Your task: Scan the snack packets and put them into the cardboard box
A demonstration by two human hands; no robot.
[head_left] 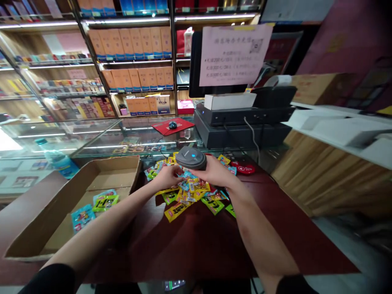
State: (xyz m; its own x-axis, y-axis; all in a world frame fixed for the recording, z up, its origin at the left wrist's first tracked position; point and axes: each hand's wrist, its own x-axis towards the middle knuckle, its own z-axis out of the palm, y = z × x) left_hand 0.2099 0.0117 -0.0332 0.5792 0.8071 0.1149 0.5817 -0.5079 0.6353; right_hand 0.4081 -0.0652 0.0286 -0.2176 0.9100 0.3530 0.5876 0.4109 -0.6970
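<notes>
My right hand [216,171] is wrapped round a grey barcode scanner [191,158], held over a heap of small candy packets [196,185] on the dark red counter. A blue light glows on top of the scanner. At the left side of the heap, my left hand [168,177] has its fingers curled in a pinch at a blue candy packet [185,175], just under the scanner. Yellow, green and blue packets lie loosely overlapped around both hands. Left of my arm, a shallow cardboard box [136,173] holds a few blue and green packets [105,202].
Behind the heap stand a black cash drawer [241,132] and a monitor [193,69] with a paper sign. A mouse [172,125] rests on a red mat [159,127] on the glass case. A plastic bottle [58,159] is beyond the box; a red round object [243,167] lies right.
</notes>
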